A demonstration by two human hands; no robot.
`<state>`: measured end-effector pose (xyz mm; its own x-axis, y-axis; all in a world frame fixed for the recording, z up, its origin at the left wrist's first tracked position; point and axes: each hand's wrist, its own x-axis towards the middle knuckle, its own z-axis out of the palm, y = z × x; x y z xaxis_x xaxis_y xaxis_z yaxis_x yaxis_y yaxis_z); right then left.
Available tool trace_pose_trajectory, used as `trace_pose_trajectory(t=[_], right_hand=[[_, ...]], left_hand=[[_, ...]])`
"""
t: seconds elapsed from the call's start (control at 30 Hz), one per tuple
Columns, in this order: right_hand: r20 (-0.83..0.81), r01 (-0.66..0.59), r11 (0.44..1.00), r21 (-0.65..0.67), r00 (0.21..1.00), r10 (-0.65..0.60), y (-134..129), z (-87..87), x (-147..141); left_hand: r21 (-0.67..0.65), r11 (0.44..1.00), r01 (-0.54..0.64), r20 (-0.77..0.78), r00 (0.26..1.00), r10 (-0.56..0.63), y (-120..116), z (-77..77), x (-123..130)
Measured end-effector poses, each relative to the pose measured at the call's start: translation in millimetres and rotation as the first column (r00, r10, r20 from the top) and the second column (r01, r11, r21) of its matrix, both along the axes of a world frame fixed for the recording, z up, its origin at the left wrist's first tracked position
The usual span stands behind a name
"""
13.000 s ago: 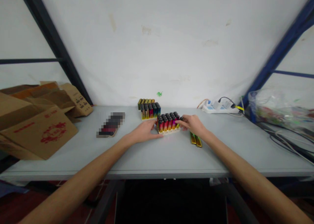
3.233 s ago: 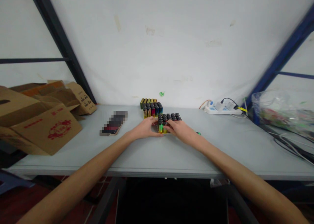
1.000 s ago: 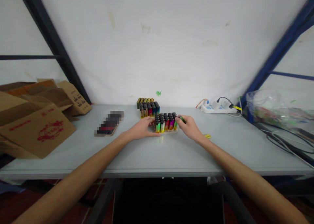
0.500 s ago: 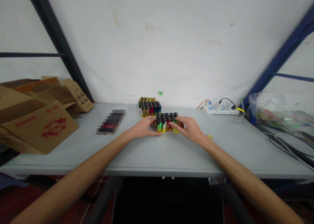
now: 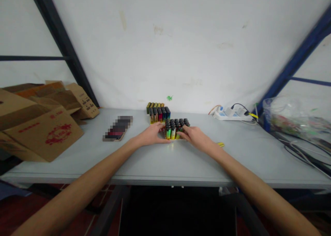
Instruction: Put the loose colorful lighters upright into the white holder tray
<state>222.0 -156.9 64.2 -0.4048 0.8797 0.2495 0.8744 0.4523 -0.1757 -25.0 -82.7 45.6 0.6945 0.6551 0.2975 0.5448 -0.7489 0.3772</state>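
A block of upright lighters (image 5: 173, 128) with black tops stands near the middle of the table, in what looks like a low clear tray. My left hand (image 5: 150, 134) grips its left end, thumb along the front edge and fingers round the far side. At the front row, the fingers of my right hand (image 5: 195, 136) are closed on a yellow-green lighter (image 5: 178, 135), beside a pale yellow one. That hand covers the right part of the front row. Close behind stands a second block of lighters (image 5: 160, 116), dark blue, red and orange.
Behind the second block is a gold-topped group (image 5: 155, 106). A phone (image 5: 119, 128), pixelated, lies to the left near an open cardboard box (image 5: 49, 136). A power strip (image 5: 231, 116) sits at the back right, with cables and a plastic bag (image 5: 292, 115) further right. A small yellow object (image 5: 220, 144) lies by my right forearm.
My right hand has moved a little to the left with the yellow-green lighter, which now stands beside the pale yellow one in the front row. My left hand keeps its place.
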Motion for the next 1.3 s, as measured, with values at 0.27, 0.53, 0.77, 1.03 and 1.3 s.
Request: trace_pose_trajectory(t=[0.27, 0.53, 0.77, 1.03, 1.3], right_hand=[[-0.066, -0.06, 0.998, 0.012, 0.996, 0.06, -3.2, 25.5, 30.9], [-0.243, -0.106, 0.909, -0.402, 0.97, 0.005, -4.6, 47.7, 129.0], [-0.135, -0.09, 0.797, -0.598, 0.991, 0.01, 0.8, 26.5, 138.6], [-0.508, -0.335, 0.883, -0.329, 0.851, 0.134, -1.7, 36.7, 97.6], [-0.802, -0.344, 0.92, -0.187, 0.594, 0.059, -1.2, 24.6, 62.5]], left_hand=[[0.007, 1.0, -0.005, -0.022, 1.0, 0.005, 0.6, 1.2, -1.0], [-0.002, 1.0, -0.01, -0.035, 0.999, 0.009, 0.8, 1.5, -1.5], [-0.009, 1.0, -0.005, -0.026, 1.0, 0.005, 1.1, 1.9, -1.3], [0.011, 1.0, -0.013, -0.066, 0.998, 0.014, 2.0, 0.3, -1.2], [-0.007, 1.0, -0.014, -0.032, 0.999, 0.014, 3.2, -2.2, -2.9]])
